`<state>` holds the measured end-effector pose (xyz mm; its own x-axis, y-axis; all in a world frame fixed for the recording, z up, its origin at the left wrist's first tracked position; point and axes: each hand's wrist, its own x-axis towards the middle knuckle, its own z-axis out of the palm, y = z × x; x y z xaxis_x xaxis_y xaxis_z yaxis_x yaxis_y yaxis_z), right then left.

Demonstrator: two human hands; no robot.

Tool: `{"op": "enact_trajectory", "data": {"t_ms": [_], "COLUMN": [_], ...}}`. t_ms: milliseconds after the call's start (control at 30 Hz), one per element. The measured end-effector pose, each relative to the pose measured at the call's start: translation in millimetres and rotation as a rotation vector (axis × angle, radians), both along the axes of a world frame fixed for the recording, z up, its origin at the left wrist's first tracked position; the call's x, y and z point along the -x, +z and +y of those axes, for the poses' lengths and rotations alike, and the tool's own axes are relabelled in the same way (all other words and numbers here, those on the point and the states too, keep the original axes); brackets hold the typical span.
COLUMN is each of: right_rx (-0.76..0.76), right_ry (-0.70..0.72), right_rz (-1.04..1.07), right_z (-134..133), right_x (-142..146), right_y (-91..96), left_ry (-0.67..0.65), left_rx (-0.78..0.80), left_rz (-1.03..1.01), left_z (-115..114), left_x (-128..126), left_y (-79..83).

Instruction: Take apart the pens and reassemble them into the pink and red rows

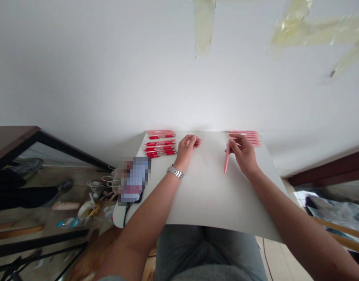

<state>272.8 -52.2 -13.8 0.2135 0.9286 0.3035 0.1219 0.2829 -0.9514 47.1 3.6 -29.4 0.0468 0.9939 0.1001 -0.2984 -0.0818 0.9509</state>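
My right hand (243, 154) is closed on a pink pen (226, 159), which points down toward me over the white table (208, 195). Just behind that hand, several more pink pens (251, 137) lie in a row at the table's far right edge. My left hand (188, 147), with a silver watch (175, 171) on its wrist, rests on the table with its fingers curled in; nothing shows in it. Several red pens (161, 143) lie side by side just left of that hand, at the far left of the table.
A phone (134, 180) with a cable lies at the table's left edge. A white wall (167, 70) with strips of tape (203, 27) stands right behind the table. Clutter and cables cover the floor at left; dark wooden furniture stands at both sides.
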Motion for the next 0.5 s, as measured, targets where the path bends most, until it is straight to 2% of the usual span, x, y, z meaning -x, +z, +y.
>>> {"op": "enact_trajectory", "data": {"t_ms": [200,400,500], "right_rx": [0.000,-0.014,-0.041], "right_ry": [-0.051,-0.068,-0.091], "right_rz": [0.045,0.033,0.013], "right_z": [1.7,3.6,3.0], "right_x": [-4.3,-7.4,-8.0], "right_y": [0.3,-2.3,-0.1], "left_ry": [0.011,-0.065,-0.082], "left_rx": [-0.006,-0.123,-0.133], "left_rz": [0.018,0.163,0.182], "left_z": [0.1,-6.6,-8.9], "left_x": [-0.8,-2.3,-3.1], "left_y": [0.8,5.8,8.6]}}
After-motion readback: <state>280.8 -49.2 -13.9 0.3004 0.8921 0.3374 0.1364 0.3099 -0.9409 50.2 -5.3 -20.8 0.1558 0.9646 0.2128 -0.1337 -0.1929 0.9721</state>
